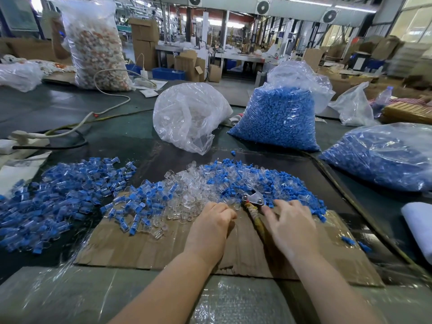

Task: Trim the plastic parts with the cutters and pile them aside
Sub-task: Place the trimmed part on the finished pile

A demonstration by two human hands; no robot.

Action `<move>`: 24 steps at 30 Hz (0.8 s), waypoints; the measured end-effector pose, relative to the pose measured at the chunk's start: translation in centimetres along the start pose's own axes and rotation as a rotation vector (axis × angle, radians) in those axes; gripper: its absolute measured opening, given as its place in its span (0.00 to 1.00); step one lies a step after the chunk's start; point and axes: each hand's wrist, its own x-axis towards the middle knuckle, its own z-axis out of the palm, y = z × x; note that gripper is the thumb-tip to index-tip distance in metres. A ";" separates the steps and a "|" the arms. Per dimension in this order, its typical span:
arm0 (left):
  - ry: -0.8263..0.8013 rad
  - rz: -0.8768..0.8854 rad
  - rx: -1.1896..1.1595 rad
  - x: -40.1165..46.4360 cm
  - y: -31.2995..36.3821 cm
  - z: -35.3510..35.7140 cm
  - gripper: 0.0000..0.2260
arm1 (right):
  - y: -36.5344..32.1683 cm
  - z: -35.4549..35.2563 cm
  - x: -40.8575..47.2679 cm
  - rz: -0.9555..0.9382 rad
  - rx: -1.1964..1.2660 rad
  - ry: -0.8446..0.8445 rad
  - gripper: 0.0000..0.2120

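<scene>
No readable text, labels, brand names, numbers or signs appear anywhere; the cardboard boxes (143, 40) stacked at about eleven o'clock in the far background show no legible printing

You work under bright, even light that comes from above and from the windows (416, 22) at the far right, which are almost white from overexposure. Shadows are soft and short; only a weak one lies under your left hand (211, 226) on the cardboard sheet (145, 251). Glare shows on the clear bag (189, 115), on the plastic film (70, 298) at the near edge of the table (58, 106), and on the dark table surface at the far left. The wide lens bends the view strongly: the table edges curve and the hall leans at the corners. The right hand (289, 228) is slightly blurred, and the far background is soft, above all at the right.
</scene>
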 end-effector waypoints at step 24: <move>0.165 -0.338 -0.371 0.4 0.6 -0.7 0.10 | -0.9 -1.8 0.3 -0.107 0.256 0.063 0.06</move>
